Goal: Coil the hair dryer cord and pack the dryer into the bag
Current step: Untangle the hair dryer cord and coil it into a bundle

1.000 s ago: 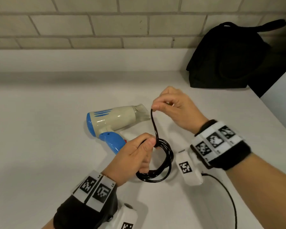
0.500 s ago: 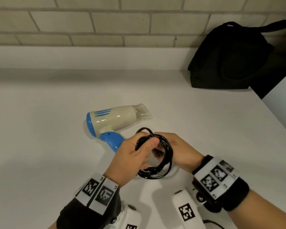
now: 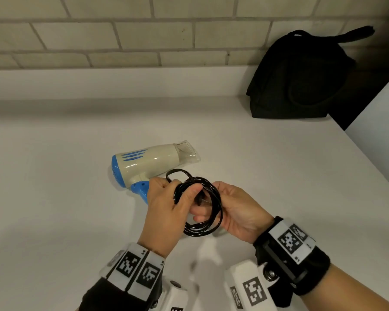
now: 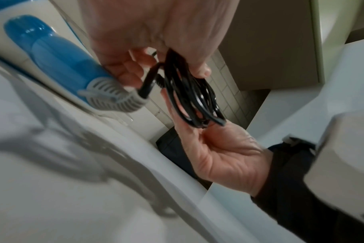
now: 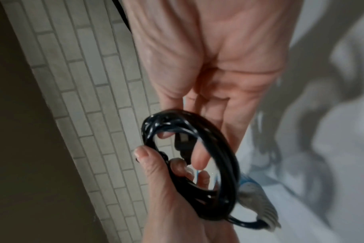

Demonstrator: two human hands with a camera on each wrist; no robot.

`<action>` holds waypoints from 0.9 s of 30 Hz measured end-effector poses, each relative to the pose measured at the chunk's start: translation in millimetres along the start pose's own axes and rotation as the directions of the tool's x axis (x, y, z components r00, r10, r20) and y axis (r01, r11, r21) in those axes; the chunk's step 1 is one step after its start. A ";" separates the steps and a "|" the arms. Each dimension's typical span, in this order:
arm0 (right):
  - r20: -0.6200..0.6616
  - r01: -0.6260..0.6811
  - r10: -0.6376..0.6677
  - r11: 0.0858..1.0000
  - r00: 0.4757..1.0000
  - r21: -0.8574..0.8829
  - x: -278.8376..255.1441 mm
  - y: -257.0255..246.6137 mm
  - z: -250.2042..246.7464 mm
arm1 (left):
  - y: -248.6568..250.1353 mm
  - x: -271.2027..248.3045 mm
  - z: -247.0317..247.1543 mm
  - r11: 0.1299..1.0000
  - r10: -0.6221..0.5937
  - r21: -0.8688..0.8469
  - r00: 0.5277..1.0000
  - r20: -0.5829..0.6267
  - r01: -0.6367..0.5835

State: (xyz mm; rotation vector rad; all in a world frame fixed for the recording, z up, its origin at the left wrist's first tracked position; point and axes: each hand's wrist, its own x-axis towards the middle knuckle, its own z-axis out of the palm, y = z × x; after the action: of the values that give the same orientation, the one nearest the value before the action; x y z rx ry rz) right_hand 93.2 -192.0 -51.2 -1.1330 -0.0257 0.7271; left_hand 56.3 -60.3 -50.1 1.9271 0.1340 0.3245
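Hair dryer [image 3: 148, 163], cream with a blue handle and blue rear grille, lies on its side on the white worktop [image 3: 54, 198] at the centre of the head view, just above and left of both hands. Its black cord [image 3: 208, 207] is gathered into a bundle of loops held between the hands, low and centre in the frame. The left hand [image 3: 166, 212] has its thumb pressed over the top of the loops with the fingers curled beneath, pinching the bundle, and sits right beside the dryer's handle. The right hand [image 3: 236, 212] lies on the bundle's right side with its fingers reaching through the ring of loops; the right wrist view shows the plug [image 5: 182, 148] against those fingers. A black bag [image 3: 301, 79] stands at the upper right against the brick wall [image 3: 121, 34], well apart from the hands.
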 end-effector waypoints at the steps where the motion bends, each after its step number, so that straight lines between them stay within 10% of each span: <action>1: -0.011 0.008 -0.008 1.000 1.000 -0.001 -1.1 -0.3 1.1 | -1.1 1.2 0.6 1.000 -0.011 0.010 1.000 -0.012 0.011; 17: -0.028 0.230 -0.259 0.899 0.965 -0.372 -7.9 -1.3 -0.2 | 3.8 15.1 -2.3 0.954 -0.200 -0.209 0.976 0.085 0.214; 27: 0.136 0.389 -0.691 0.224 0.710 -0.894 -16.1 -10.7 10.4 | 13.7 19.1 -0.1 0.933 -0.161 -0.303 0.978 0.132 0.195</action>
State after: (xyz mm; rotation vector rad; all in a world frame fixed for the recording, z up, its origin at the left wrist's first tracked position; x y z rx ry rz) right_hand 82.4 -194.5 -32.3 -2.1025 -0.6224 -0.2453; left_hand 73.6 -60.6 -34.3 1.5974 0.1758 0.1134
